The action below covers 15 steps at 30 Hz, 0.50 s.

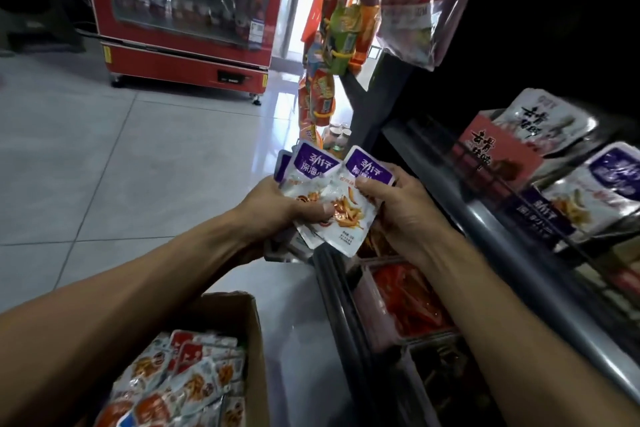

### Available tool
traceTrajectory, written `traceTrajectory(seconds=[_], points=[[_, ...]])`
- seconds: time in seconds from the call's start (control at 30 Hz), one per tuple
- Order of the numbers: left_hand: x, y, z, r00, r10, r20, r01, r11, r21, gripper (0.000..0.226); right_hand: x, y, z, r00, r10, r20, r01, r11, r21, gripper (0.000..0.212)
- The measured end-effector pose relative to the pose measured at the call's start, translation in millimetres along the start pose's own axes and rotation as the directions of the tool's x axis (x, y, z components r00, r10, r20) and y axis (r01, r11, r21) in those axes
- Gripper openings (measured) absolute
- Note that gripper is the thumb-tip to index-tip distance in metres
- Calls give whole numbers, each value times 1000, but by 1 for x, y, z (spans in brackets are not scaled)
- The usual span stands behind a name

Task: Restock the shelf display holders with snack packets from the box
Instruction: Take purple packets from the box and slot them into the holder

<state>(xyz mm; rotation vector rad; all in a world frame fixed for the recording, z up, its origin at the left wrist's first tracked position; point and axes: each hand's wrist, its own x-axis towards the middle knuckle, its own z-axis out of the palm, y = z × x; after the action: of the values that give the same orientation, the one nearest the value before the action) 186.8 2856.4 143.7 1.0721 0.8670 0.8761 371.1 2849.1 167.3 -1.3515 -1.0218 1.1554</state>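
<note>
My left hand grips a fanned stack of white snack packets with purple tops, held at mid-frame beside the shelf. My right hand pinches the front packet of that stack at its upper right edge. A cardboard box on the floor at the bottom left holds several more packets with red and orange prints. To the right, a purple display holder on the shelf contains the same purple-topped packets.
A pink display holder with white packets stands further back on the shelf. A lower shelf tray holds red packets. Hanging snack strips dangle at the shelf end. A red drinks cooler stands across the tiled floor.
</note>
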Motion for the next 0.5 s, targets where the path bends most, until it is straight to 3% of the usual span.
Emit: traceTrajectory(seconds=[0.1,0.23,0.4,0.5], points=[[5,4,8,996,40,-77,-37,999,38,39,-2,-10,-11,997,-60,-54,57,997,-43,33],[12,11,17,985,76,-156,-83,996,-38,39,-6,-28,-27,981,-162,-106,147,979,-138,33],[10,19,39,1000,15,4,-14,984,-178,28,-9,-39,-30,953,-207,-222,199,978,-59,33],[7,20,54,999,26,28,-19,974,-225,29,-10,-41,-29,931,-207,-300,213,977,-12,35]])
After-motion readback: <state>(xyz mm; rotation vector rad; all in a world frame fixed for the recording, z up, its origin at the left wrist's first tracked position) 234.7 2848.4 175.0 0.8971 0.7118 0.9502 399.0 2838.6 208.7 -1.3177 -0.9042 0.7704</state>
